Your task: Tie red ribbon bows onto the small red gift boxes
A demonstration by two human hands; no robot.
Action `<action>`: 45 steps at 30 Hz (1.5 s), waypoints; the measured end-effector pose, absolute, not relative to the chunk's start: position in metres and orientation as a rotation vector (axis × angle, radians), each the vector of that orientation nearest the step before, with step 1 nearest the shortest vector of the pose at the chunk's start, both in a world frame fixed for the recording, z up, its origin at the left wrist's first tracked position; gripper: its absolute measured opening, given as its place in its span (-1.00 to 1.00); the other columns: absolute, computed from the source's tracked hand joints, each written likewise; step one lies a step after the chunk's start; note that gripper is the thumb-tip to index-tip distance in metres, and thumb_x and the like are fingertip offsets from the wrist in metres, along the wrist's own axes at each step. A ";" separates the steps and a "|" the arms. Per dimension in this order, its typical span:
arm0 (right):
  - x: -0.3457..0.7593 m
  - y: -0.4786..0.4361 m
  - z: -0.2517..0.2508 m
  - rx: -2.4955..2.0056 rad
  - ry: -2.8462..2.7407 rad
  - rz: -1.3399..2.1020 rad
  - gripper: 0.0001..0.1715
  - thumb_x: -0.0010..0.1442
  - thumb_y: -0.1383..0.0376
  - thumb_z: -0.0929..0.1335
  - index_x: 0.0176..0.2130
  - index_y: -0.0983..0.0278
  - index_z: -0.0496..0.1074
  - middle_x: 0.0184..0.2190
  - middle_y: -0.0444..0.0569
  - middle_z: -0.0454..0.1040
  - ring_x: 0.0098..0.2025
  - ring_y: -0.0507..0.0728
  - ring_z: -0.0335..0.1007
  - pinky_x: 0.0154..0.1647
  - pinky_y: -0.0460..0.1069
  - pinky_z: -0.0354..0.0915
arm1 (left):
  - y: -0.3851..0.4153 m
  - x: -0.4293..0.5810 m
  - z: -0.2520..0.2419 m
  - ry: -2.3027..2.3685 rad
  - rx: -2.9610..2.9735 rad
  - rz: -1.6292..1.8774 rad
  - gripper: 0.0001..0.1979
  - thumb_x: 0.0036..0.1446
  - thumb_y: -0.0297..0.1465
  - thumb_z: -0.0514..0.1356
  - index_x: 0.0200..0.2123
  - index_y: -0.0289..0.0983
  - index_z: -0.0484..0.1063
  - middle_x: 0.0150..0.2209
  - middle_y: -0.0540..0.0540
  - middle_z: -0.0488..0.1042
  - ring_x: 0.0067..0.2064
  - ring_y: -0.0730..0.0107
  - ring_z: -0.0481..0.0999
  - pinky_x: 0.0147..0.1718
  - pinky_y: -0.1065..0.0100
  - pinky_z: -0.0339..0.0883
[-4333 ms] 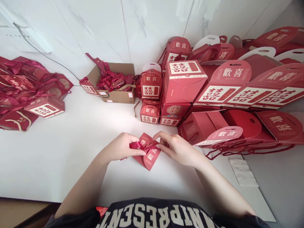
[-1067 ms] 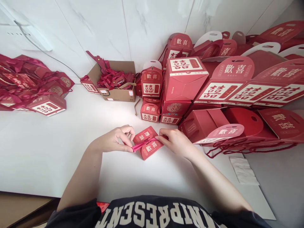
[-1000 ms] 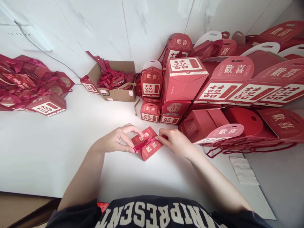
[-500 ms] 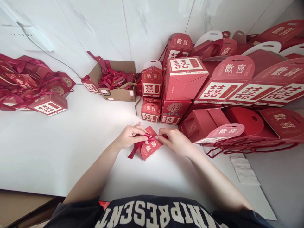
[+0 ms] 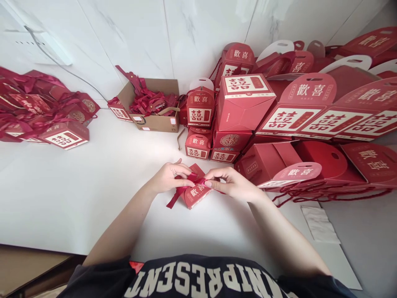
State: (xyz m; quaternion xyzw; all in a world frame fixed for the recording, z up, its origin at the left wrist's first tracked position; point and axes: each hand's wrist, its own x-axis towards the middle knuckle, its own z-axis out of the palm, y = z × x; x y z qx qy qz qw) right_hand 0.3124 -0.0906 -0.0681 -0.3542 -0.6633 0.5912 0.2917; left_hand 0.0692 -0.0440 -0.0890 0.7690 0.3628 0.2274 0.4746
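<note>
A small red gift box with gold characters lies on the white table in front of me, turned at a slant. Dark red ribbon crosses its top, and one tail hangs off the box's left side. My left hand pinches the ribbon above the box between thumb and fingers. From the other side, my right hand grips the ribbon at its middle, thumb against fingertips. The hands partly cover the box's right and upper parts and the ribbon's crossing.
Behind stands an open cardboard box full of ribbons. Red boxes with handles are stacked at the right, with cords trailing. Ribboned boxes pile up at the left. A folded white paper lies at the right.
My right hand has shifted its fingers on the ribbon, with thumb and fingers now at the middle. My left hand keeps its pinch, and the gift box stays almost in place.
</note>
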 end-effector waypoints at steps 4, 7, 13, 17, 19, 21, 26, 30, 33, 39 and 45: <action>0.301 -0.093 -0.078 -0.944 -1.815 1.404 -0.75 0.29 0.18 0.32 -0.18 0.26 0.53 -0.32 -0.07 0.52 -0.29 0.07 0.37 -0.25 -0.04 0.27 | -0.045 0.071 -0.089 0.891 1.891 0.553 -0.78 -0.06 -0.25 0.41 -0.36 -0.26 0.60 -0.31 -0.03 0.61 -0.24 0.35 0.58 0.38 0.04 -0.24; 0.293 -0.094 -0.084 -0.948 -1.915 1.193 -0.80 0.31 0.26 0.31 -0.15 0.23 0.52 -0.28 -0.08 0.56 -0.28 0.07 0.41 -0.23 -0.03 0.26 | -0.046 0.072 -0.089 0.885 1.913 0.546 -0.80 -0.04 -0.26 0.40 -0.37 -0.25 0.59 -0.33 -0.02 0.60 -0.23 0.35 0.58 0.37 0.04 -0.25; 0.286 -0.098 -0.088 -0.984 -2.114 0.822 -0.73 0.31 0.37 0.29 -0.01 0.18 0.45 -0.12 -0.06 0.58 -0.15 0.12 0.49 -0.02 0.06 0.17 | -0.048 0.072 -0.085 0.866 1.950 0.524 -0.81 -0.05 -0.29 0.40 -0.38 -0.26 0.57 -0.30 -0.01 0.59 -0.21 0.34 0.57 0.36 0.04 -0.25; 0.287 -0.100 -0.083 -0.973 -2.236 0.734 -0.66 0.28 0.39 0.31 0.04 0.17 0.41 -0.13 -0.02 0.57 -0.13 0.15 0.47 -0.06 0.08 0.17 | -0.049 0.073 -0.085 0.850 1.983 0.544 -0.82 0.02 -0.27 0.36 -0.35 -0.26 0.58 -0.29 -0.02 0.60 -0.18 0.34 0.56 0.36 0.06 -0.21; 0.288 -0.100 -0.079 -0.978 -2.194 0.800 -0.70 0.28 0.34 0.33 0.02 0.18 0.40 -0.18 -0.05 0.56 -0.19 0.12 0.46 -0.10 0.05 0.21 | -0.049 0.073 -0.087 0.861 1.998 0.557 -0.85 0.09 -0.28 0.30 -0.36 -0.25 0.58 -0.29 -0.02 0.61 -0.18 0.36 0.57 0.36 0.06 -0.23; 0.289 -0.099 -0.077 -1.030 -2.039 0.891 -0.81 0.32 0.27 0.30 -0.06 0.20 0.41 -0.25 -0.07 0.54 -0.27 0.08 0.42 -0.18 0.00 0.25 | -0.049 0.074 -0.088 0.868 2.004 0.564 -0.86 0.10 -0.29 0.30 -0.38 -0.24 0.57 -0.30 -0.01 0.61 -0.20 0.36 0.57 0.37 0.05 -0.27; 0.286 -0.095 -0.084 -1.170 -1.873 0.860 -0.82 0.31 0.20 0.31 -0.31 0.22 0.42 -0.31 -0.07 0.45 -0.22 0.10 0.36 -0.15 0.01 0.26 | -0.051 0.075 -0.089 0.888 1.930 0.560 -0.81 0.08 -0.27 0.31 -0.39 -0.26 0.41 -0.45 0.05 0.58 -0.41 0.46 0.53 0.35 -0.01 -0.29; 0.283 -0.093 -0.092 -1.153 -1.873 0.837 -0.89 0.28 0.26 0.34 -0.31 0.22 0.44 -0.30 -0.07 0.44 -0.18 0.12 0.35 -0.08 0.04 0.25 | -0.055 0.075 -0.087 0.923 1.838 0.557 -0.71 0.09 -0.26 0.30 -0.43 -0.27 0.24 -0.53 0.11 0.47 -0.48 0.54 0.42 0.19 0.08 0.09; 0.287 -0.092 -0.093 -1.115 -1.842 0.860 -0.86 0.31 0.28 0.31 -0.31 0.22 0.42 -0.30 -0.05 0.42 -0.19 0.11 0.35 -0.09 0.03 0.26 | -0.056 0.074 -0.083 0.921 1.744 0.524 -0.72 0.16 -0.23 0.23 -0.41 -0.27 0.24 -0.50 0.10 0.39 -0.47 0.56 0.34 -0.23 0.34 0.29; 0.290 -0.090 -0.090 -0.990 -1.911 0.845 -0.91 0.25 0.24 0.38 -0.23 0.22 0.42 -0.23 -0.03 0.47 -0.14 0.13 0.37 -0.03 0.07 0.25 | -0.056 0.073 -0.079 0.895 1.702 0.488 -0.74 0.20 -0.23 0.19 -0.39 -0.28 0.25 -0.46 0.06 0.34 -0.43 0.54 0.31 -0.39 0.43 0.20; 0.284 -0.089 -0.103 -0.903 -1.941 0.675 -0.94 0.27 0.29 0.36 -0.29 0.21 0.44 -0.37 -0.08 0.53 -0.29 0.10 0.41 -0.04 0.09 0.24 | -0.055 0.073 -0.080 0.824 1.621 0.493 -0.74 0.22 -0.24 0.17 -0.40 -0.26 0.22 -0.32 -0.08 0.51 -0.28 0.40 0.50 -0.25 0.36 0.34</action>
